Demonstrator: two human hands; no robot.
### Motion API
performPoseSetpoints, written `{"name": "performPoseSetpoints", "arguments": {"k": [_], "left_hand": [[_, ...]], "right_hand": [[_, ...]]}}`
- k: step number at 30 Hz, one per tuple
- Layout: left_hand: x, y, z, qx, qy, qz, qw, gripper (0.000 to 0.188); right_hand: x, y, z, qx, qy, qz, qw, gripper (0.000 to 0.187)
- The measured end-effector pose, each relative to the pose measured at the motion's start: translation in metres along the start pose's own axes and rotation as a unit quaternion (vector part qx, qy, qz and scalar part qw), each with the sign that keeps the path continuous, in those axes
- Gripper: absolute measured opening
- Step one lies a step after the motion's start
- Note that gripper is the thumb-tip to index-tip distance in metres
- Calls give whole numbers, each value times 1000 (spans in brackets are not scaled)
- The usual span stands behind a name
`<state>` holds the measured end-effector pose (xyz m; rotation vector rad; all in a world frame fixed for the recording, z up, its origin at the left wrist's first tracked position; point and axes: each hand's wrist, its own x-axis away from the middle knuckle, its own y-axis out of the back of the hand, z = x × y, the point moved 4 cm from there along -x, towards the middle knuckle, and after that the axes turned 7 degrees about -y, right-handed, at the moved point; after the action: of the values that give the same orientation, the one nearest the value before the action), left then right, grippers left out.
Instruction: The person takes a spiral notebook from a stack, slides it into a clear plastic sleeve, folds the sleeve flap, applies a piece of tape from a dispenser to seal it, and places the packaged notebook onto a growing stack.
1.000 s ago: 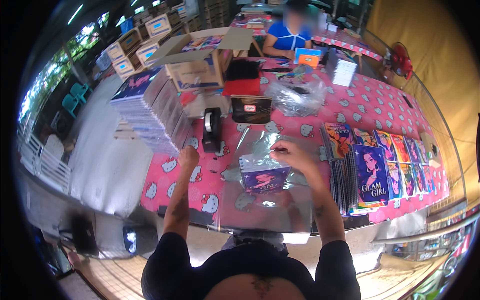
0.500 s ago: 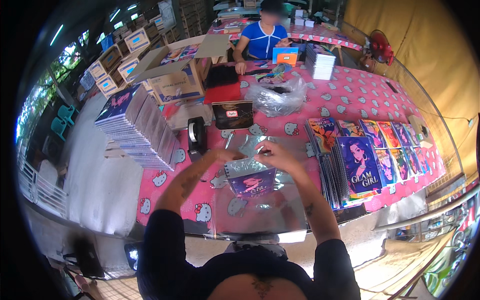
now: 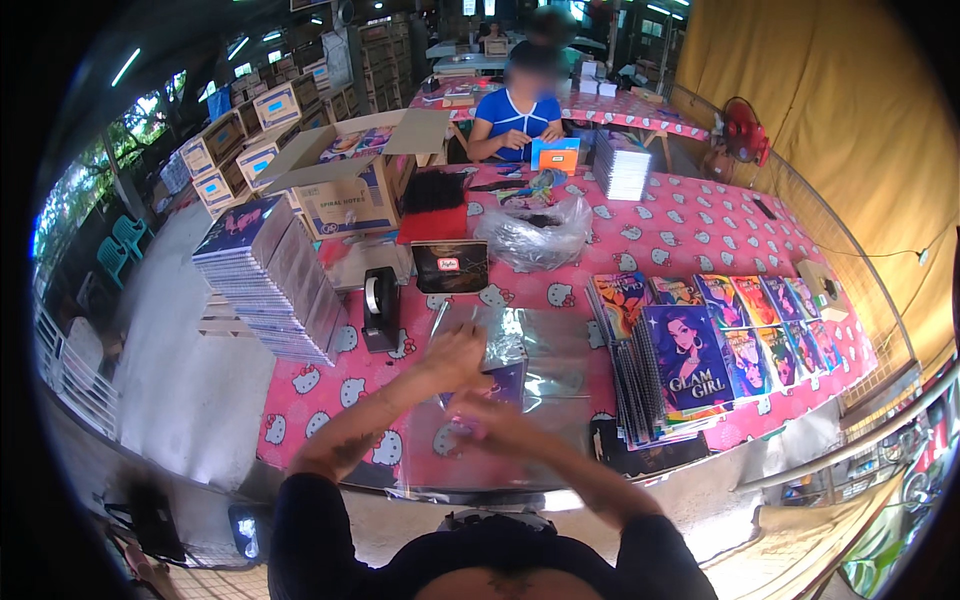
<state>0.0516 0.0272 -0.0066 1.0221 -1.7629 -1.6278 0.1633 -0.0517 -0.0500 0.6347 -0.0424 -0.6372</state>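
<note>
A purple spiral notebook [image 3: 508, 380] with a cartoon figure lies in front of me, partly covered by clear plastic wrap [image 3: 555, 350] that spreads over the tabletop. My left hand [image 3: 456, 355] is closed at the notebook's upper left, its fingers bent onto the plastic there; the fingertips are partly hidden. Nearer to me, my right hand [image 3: 485, 415] crosses the notebook's lower edge. Motion smears its fingers, so I cannot make out what they hold. A black tape dispenser [image 3: 380, 315] stands just left of the plastic.
Tall notebook stacks [image 3: 265, 275] rise at the left, near an open carton [image 3: 345, 195]. Rows of colourful notebooks [image 3: 690, 355] lie at the right. Beyond a dark card box [image 3: 449, 267] sits a crumpled clear bag [image 3: 535, 230]. A person in blue [image 3: 515, 120] works across the pink table [image 3: 680, 235].
My right hand has come down from the notebook's top to its lower edge. My left hand has shifted onto its upper left. The notebook now lies flatter; the person opposite has brought both hands together.
</note>
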Motion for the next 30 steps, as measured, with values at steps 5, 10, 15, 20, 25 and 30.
{"name": "performPoseSetpoints", "arguments": {"k": [5,10,15,20,25,30], "left_hand": [[-15,22,-11,96,48,-27,994,65],[62,6,-3,374,94,-225,895,64],[125,-76,25,588,105,-272,755,75],[87,-21,8,426,155,-237,859,56],[82,2,21,524,100,-393,749,32],[145,-73,234,53,332,-417,845,42]], "right_hand": [[7,-111,-69,-649,-114,98,746,75],[19,-48,-113,-793,4,-189,579,84],[56,46,-93,-485,-194,-210,826,69],[45,59,-76,-231,-166,-200,938,78],[39,111,-51,-251,-143,-265,920,39],[27,125,61,53,6,-461,886,32]]}}
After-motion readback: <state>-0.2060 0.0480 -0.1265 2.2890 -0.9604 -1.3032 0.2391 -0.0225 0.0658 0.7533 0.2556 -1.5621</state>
